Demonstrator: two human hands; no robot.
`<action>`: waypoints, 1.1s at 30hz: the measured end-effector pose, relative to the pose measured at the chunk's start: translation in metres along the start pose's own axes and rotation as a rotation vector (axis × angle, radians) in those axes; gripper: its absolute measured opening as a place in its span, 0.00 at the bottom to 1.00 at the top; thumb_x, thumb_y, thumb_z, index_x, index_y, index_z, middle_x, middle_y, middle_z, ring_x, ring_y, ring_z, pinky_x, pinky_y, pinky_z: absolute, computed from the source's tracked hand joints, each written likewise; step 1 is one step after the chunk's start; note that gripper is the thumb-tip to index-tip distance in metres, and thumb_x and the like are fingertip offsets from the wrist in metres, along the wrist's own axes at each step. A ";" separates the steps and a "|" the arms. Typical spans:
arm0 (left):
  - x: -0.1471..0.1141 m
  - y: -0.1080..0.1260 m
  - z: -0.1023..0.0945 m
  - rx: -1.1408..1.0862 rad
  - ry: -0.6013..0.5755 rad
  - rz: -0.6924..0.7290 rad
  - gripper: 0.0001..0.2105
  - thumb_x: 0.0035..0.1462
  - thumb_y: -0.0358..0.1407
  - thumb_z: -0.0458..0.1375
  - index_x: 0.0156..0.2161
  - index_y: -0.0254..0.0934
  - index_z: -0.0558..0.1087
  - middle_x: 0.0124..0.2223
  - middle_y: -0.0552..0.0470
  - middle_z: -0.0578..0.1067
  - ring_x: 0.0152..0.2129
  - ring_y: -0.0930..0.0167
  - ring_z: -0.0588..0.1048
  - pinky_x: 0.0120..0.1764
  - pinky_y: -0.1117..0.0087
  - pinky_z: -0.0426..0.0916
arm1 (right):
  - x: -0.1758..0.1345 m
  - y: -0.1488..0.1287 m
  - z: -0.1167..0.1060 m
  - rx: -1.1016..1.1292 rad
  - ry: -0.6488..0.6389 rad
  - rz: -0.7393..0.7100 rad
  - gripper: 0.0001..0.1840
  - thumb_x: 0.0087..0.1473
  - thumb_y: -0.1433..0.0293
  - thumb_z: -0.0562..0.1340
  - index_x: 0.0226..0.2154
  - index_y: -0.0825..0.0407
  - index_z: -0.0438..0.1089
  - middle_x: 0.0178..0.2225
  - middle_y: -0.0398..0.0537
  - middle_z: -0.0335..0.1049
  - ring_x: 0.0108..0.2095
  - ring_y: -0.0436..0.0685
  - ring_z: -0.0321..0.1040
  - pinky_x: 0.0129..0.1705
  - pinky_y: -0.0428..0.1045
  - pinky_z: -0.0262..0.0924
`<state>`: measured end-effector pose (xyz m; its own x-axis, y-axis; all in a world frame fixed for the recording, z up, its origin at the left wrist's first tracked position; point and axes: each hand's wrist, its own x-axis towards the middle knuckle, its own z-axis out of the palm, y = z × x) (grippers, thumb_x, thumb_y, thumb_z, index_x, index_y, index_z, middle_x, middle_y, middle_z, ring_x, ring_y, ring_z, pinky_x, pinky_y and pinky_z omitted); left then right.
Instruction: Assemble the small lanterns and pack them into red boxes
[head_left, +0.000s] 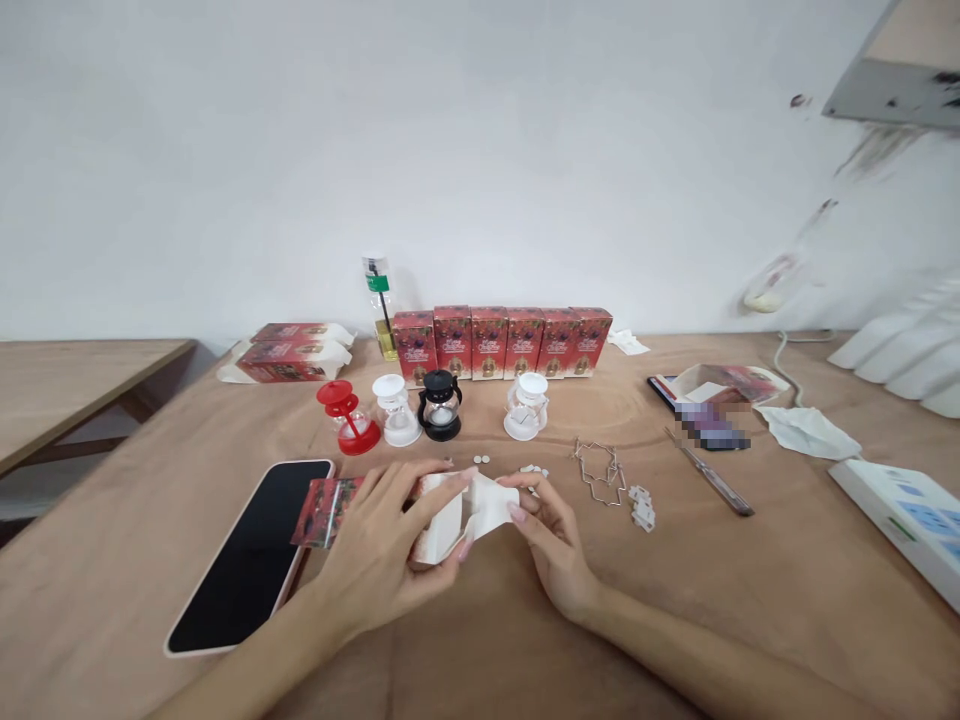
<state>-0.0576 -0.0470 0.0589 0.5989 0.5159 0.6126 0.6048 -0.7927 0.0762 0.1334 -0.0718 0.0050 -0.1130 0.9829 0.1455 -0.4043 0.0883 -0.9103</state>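
Note:
Between my hands is a small cardboard box (437,535), its white open end towards me. My left hand (379,550) is closed around the box from the left side. At its right, my right hand (559,550) pinches the white end flap (491,505) between thumb and fingers. A flat red printed carton (322,512) lies partly under my left hand. Just beyond the hands stand a red mini lantern (356,432), a white lantern (397,415), a black lantern (441,408) and another white lantern (526,408). What the box contains is hidden.
Several red boxes (488,345) stand in a row by the wall. A phone (251,560) lies left. Button cells (481,459), wire handles (600,472), white plastic pieces (643,508), a screwdriver (712,475) and another phone (701,418) lie around. A clear bottle (382,315) stands behind.

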 end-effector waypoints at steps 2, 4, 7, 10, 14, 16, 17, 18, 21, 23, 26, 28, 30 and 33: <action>0.000 0.001 -0.002 -0.035 -0.010 -0.028 0.22 0.53 0.32 0.54 0.55 0.37 0.62 0.46 0.44 0.70 0.41 0.64 0.70 0.40 0.64 0.63 | -0.001 0.000 -0.002 0.004 -0.036 -0.008 0.12 0.55 0.59 0.60 0.39 0.48 0.67 0.33 0.45 0.73 0.35 0.55 0.70 0.39 0.51 0.61; 0.001 0.001 -0.004 -0.057 -0.006 -0.043 0.20 0.52 0.32 0.54 0.52 0.38 0.65 0.45 0.45 0.70 0.40 0.64 0.70 0.40 0.64 0.63 | -0.001 0.001 -0.004 -0.014 -0.053 -0.014 0.13 0.55 0.58 0.60 0.39 0.48 0.69 0.34 0.46 0.72 0.36 0.55 0.69 0.40 0.51 0.61; 0.001 0.003 -0.005 -0.077 0.017 -0.039 0.16 0.50 0.31 0.55 0.46 0.38 0.68 0.43 0.46 0.71 0.39 0.65 0.71 0.39 0.64 0.62 | 0.002 0.002 -0.004 -0.076 -0.060 -0.013 0.14 0.51 0.57 0.64 0.36 0.48 0.70 0.32 0.45 0.71 0.34 0.53 0.67 0.38 0.49 0.61; -0.001 0.006 -0.002 -0.099 0.013 -0.019 0.16 0.48 0.31 0.56 0.44 0.38 0.69 0.42 0.47 0.73 0.37 0.66 0.71 0.37 0.66 0.62 | 0.004 0.001 -0.001 -0.065 -0.102 0.031 0.17 0.44 0.57 0.69 0.34 0.48 0.68 0.33 0.44 0.70 0.34 0.52 0.66 0.36 0.48 0.62; -0.005 0.012 0.004 -0.135 0.016 0.030 0.17 0.47 0.31 0.57 0.45 0.39 0.70 0.42 0.48 0.74 0.36 0.67 0.71 0.38 0.66 0.63 | 0.006 0.001 0.001 0.024 -0.181 0.119 0.25 0.38 0.63 0.73 0.39 0.46 0.65 0.43 0.45 0.69 0.39 0.52 0.67 0.40 0.49 0.64; -0.007 0.013 0.006 -0.132 0.018 0.052 0.18 0.47 0.31 0.58 0.46 0.40 0.70 0.43 0.47 0.74 0.38 0.66 0.71 0.41 0.64 0.63 | 0.006 0.001 0.001 0.031 -0.202 0.165 0.28 0.37 0.64 0.73 0.41 0.46 0.64 0.44 0.45 0.68 0.39 0.52 0.68 0.41 0.50 0.64; -0.008 0.014 0.007 -0.128 0.014 0.055 0.18 0.48 0.31 0.59 0.46 0.40 0.70 0.43 0.47 0.74 0.38 0.66 0.71 0.42 0.63 0.63 | 0.007 0.001 0.000 0.034 -0.214 0.185 0.28 0.37 0.64 0.73 0.40 0.46 0.64 0.43 0.44 0.69 0.38 0.52 0.68 0.41 0.50 0.65; -0.008 0.014 0.007 -0.128 0.011 0.055 0.17 0.48 0.31 0.59 0.46 0.41 0.70 0.43 0.47 0.74 0.38 0.66 0.72 0.43 0.62 0.63 | 0.007 0.001 0.000 0.037 -0.225 0.198 0.27 0.37 0.64 0.73 0.40 0.47 0.64 0.42 0.44 0.70 0.38 0.52 0.69 0.40 0.50 0.65; -0.010 0.012 0.007 -0.149 -0.002 0.050 0.16 0.49 0.32 0.59 0.46 0.42 0.70 0.44 0.47 0.74 0.40 0.65 0.72 0.44 0.61 0.64 | 0.008 0.000 -0.002 0.035 -0.237 0.199 0.24 0.38 0.64 0.73 0.38 0.49 0.65 0.39 0.44 0.71 0.38 0.52 0.69 0.39 0.49 0.66; -0.012 0.011 0.008 -0.162 -0.001 0.053 0.17 0.50 0.32 0.60 0.47 0.42 0.70 0.44 0.46 0.74 0.41 0.64 0.71 0.44 0.60 0.64 | 0.008 -0.001 -0.002 0.033 -0.242 0.183 0.23 0.39 0.64 0.72 0.39 0.49 0.66 0.39 0.44 0.71 0.38 0.51 0.69 0.39 0.48 0.66; -0.014 0.011 0.009 -0.158 0.019 0.070 0.18 0.49 0.32 0.61 0.47 0.42 0.69 0.44 0.46 0.73 0.41 0.64 0.72 0.45 0.60 0.65 | 0.007 -0.002 -0.003 0.028 -0.255 0.178 0.23 0.40 0.65 0.72 0.39 0.49 0.67 0.40 0.45 0.71 0.40 0.51 0.69 0.39 0.48 0.66; -0.015 0.012 0.011 -0.147 0.038 0.080 0.17 0.48 0.31 0.61 0.46 0.42 0.70 0.44 0.46 0.74 0.40 0.65 0.72 0.43 0.61 0.65 | 0.007 -0.001 -0.003 0.022 -0.247 0.183 0.23 0.39 0.64 0.72 0.38 0.49 0.67 0.40 0.45 0.72 0.39 0.52 0.69 0.40 0.49 0.67; -0.017 0.014 0.013 -0.138 0.052 0.088 0.17 0.47 0.30 0.61 0.45 0.42 0.70 0.43 0.46 0.74 0.40 0.65 0.72 0.42 0.62 0.66 | 0.006 0.002 -0.003 0.018 -0.234 0.192 0.23 0.37 0.64 0.73 0.37 0.49 0.67 0.38 0.45 0.72 0.38 0.53 0.70 0.39 0.50 0.67; -0.018 0.015 0.014 -0.132 0.058 0.103 0.18 0.47 0.31 0.61 0.46 0.42 0.69 0.42 0.46 0.74 0.40 0.64 0.73 0.41 0.63 0.67 | 0.006 0.007 -0.004 0.007 -0.223 0.187 0.24 0.36 0.65 0.74 0.36 0.49 0.66 0.36 0.44 0.73 0.37 0.53 0.71 0.39 0.49 0.66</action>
<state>-0.0518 -0.0640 0.0384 0.6205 0.4128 0.6668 0.4653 -0.8782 0.1107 0.1335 -0.0651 -0.0025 -0.3824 0.9222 0.0577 -0.3641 -0.0930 -0.9267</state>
